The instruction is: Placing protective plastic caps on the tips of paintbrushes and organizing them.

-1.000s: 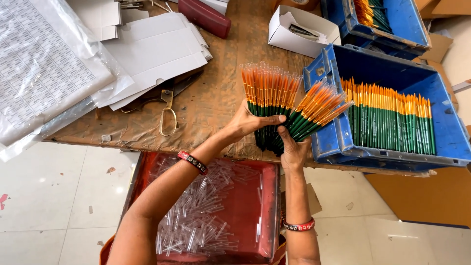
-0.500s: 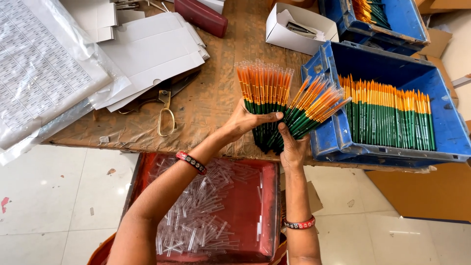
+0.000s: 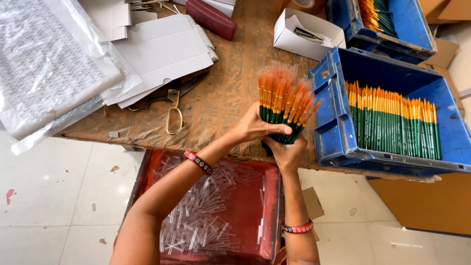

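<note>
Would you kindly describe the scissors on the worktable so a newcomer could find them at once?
Start at the brown worktable and look to its near left part, just below the stack of flat white cardboard sheets. The scissors lie flat there, their brass-coloured loop handles pointing toward the table's near edge, the only metal tool among paper and plastic.

My table (image 3: 221, 98) is brown and worn, its top covered in wrinkled clear film. On its left lie flat white cardboard sheets (image 3: 157, 49) and a plastic-wrapped printed sheet (image 3: 44, 68) that hangs over the near edge. Scissors (image 3: 172, 110) rest just beside the cardboard, handles toward me. A dark red case (image 3: 211, 18) sits at the far side, and near it an open white box (image 3: 306, 34) holding what may be small packets. On the right stand two blue crates (image 3: 333, 127), each with green-handled brushes (image 3: 392, 122) in it.
</note>
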